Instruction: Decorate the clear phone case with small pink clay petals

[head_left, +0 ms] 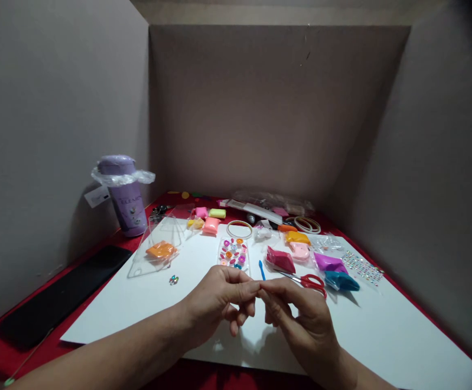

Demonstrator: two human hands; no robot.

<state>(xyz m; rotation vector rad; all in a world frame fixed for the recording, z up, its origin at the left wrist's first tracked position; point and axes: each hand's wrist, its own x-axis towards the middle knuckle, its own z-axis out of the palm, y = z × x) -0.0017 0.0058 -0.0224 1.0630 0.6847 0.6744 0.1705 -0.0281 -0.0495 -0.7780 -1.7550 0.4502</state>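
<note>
My left hand (223,298) and my right hand (301,314) meet fingertip to fingertip over the white board (203,319). Both are closed in a pinch, and whatever sits between the fingertips is hidden or too small to make out. Just beyond them lies a clear phone case (249,254) decorated with colourful flower and petal shapes. A blue modelling tool (262,270) points away from my right hand. Red-handled scissors (311,281) lie behind that hand, beside a packet of dark pink clay (280,260). Left of my hands rests a small gem flower (173,280).
Purple clay (330,263), teal clay (342,280) and a gem sticker sheet (363,268) lie to the right. Orange clay (161,250) rests on clear plastic at left. A purple tumbler (127,197) and black phone-like slab (65,292) stand and lie farther left. Bangles (306,225) are at the back.
</note>
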